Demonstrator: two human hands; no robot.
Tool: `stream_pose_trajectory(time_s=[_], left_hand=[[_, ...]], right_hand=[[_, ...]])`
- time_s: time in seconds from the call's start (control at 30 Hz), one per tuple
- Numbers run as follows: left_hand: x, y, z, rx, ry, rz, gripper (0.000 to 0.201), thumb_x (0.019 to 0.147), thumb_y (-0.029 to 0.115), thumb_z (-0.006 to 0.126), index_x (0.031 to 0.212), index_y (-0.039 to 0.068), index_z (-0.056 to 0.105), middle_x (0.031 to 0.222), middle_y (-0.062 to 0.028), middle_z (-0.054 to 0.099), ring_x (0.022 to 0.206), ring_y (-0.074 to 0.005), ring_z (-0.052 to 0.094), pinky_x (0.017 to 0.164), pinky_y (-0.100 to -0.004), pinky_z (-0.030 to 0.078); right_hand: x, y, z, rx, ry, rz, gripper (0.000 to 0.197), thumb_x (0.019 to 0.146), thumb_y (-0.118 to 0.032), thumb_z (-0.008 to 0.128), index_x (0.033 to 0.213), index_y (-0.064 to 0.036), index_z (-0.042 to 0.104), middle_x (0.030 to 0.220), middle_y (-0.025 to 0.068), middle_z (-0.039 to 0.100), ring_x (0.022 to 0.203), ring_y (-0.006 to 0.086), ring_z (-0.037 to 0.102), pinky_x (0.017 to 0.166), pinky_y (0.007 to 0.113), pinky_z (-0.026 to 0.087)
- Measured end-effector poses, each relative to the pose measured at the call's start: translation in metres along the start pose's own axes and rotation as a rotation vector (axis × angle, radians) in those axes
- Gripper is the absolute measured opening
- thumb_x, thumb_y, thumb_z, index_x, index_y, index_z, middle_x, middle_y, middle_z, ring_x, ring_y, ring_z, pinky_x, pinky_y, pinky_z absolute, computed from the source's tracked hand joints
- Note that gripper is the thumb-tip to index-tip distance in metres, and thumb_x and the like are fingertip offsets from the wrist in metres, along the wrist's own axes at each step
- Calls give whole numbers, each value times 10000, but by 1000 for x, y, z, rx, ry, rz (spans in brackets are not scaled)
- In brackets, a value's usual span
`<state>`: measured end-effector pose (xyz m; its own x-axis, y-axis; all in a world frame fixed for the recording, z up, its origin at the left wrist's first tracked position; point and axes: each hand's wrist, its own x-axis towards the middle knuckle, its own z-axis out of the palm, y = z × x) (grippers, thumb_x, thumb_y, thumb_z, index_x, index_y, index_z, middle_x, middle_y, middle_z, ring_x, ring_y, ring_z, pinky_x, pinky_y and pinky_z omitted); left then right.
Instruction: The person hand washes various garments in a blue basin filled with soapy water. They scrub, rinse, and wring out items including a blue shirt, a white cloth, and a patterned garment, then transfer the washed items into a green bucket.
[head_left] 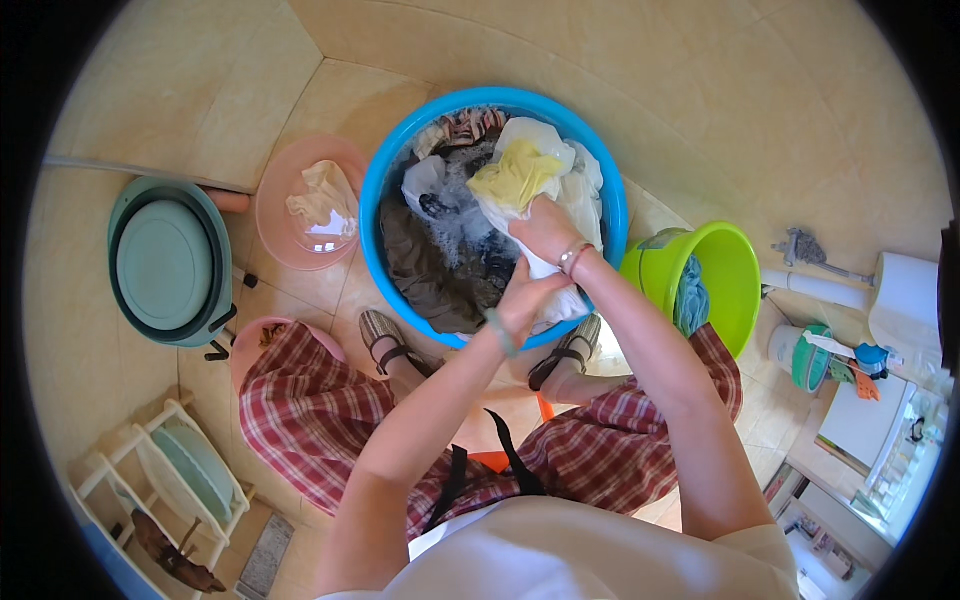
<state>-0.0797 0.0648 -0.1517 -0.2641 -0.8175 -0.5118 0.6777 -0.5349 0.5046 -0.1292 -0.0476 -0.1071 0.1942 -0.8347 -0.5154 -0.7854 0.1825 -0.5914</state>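
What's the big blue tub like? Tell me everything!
The blue tub is wide and round with a smooth rim that looks like plastic. It stands on the tiled floor beyond the sandals. Foamy water and heaped wet clothes fill much of it. The right hand clutches white cloth over it, the left hand against that cloth. A green bucket stands close to the right.

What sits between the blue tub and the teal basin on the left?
Mainly a round pink basin with a pale cloth in it, shown in the head view.
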Motion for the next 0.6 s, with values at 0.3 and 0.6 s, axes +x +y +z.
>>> stream_pose_trajectory(time_s=[0.3,0.6], left_hand=[[28,52,-31,-694,-252,-161,505,908,462,556,1220,66,527,1059,-120,640,955,-233,634,853,-405,520],[-5,73,21,-1290,-414,-515,509,903,318,547,1302,26,425,901,-86,599,734,-168,568,683,-287,503]], right_hand=[[-82,-4,-31,551,-218,-372,324,812,-208,715,1025,27,647,1012,148,672,937,259,651,816,311,515],[-28,105,74,1661,-240,28,768,860,-676,457,1272,-30,504,1299,157,518,1254,283,458,1020,415,395]])
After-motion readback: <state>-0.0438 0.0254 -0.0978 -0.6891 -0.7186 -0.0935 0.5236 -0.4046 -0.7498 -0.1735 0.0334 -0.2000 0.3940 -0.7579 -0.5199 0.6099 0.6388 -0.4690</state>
